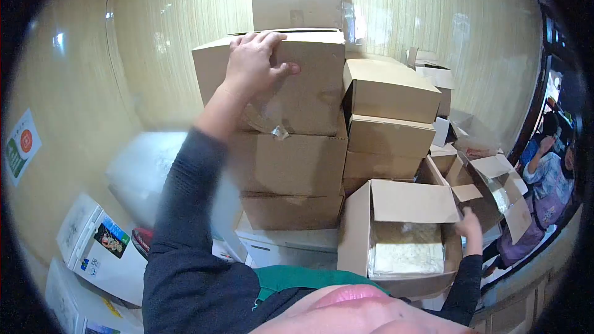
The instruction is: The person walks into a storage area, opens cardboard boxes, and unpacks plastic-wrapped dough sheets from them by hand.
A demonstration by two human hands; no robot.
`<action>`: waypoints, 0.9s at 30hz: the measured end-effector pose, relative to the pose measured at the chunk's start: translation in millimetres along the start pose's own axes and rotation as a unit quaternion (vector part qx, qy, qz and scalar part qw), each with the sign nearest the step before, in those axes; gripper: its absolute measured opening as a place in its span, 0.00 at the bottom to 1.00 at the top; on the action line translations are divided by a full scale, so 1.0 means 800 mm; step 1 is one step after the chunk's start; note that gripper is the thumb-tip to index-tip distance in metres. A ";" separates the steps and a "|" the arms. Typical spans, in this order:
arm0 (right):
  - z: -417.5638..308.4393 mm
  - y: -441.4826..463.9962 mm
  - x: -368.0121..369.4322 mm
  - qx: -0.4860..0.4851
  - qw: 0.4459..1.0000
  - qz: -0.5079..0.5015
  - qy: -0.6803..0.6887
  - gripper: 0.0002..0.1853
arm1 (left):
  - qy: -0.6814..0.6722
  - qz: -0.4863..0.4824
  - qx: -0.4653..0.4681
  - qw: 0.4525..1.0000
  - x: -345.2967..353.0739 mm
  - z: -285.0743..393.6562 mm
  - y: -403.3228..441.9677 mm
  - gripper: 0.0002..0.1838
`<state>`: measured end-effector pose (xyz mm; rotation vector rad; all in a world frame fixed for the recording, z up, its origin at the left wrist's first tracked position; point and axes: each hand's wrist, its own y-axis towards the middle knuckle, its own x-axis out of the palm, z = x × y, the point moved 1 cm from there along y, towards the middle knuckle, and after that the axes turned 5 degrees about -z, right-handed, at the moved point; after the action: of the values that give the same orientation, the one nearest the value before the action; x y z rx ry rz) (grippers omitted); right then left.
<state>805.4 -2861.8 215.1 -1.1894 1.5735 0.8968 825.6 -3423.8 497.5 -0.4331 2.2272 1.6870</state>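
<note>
My left hand (257, 62) is raised, its fingers hooked over the top front edge of a large cardboard box (309, 86) and its thumb against the front face. That box sits on top of a stack, with a loose bit of clear tape on its front. Low on the right, my right hand (470, 229) is curled at the right rim of an open carton (354, 235), by its raised flap (413, 201). Inside the carton lies a pale, plastic-wrapped bundle (408, 250). The fingertips of my right hand are partly hidden.
Closed boxes (393, 89) stand stacked right of the tall pile, and another box (297, 3) rises behind it. Further right are open cartons (489, 192). A large translucent bag (145, 173) and white containers (111, 247) are at left. People (547, 192) are by the doorway.
</note>
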 end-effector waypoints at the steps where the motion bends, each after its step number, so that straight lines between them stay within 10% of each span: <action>1: -0.011 0.000 -0.025 -0.006 0.999 0.047 0.008 0.27 | 0.001 0.033 0.011 0.999 0.000 0.000 -0.001 0.29; 8: -0.143 0.016 -0.126 -0.323 0.937 0.127 0.031 0.28 | -0.113 -0.029 0.005 0.993 0.005 -0.018 0.008 0.26; 12: -0.178 -0.046 -0.108 -0.245 0.968 0.000 -0.045 0.24 | -0.153 -0.083 0.000 0.985 0.007 -0.035 0.009 0.30; 16: -0.083 -0.113 -0.078 -0.173 0.974 0.143 0.004 0.24 | -0.112 -0.077 0.070 0.988 0.053 -0.094 0.025 0.24; 22: 0.018 -0.207 0.037 0.199 0.971 -0.002 0.129 0.22 | -0.147 -0.091 0.014 0.985 0.042 -0.082 0.021 0.30; 27: 0.033 -0.207 0.146 0.234 0.936 0.204 0.165 0.16 | -0.235 -0.133 -0.028 0.963 0.049 -0.090 0.018 0.35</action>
<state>961.3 -2913.7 93.1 -0.7016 2.2120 0.5321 779.2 -3491.2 512.2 -0.2902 1.7033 1.5218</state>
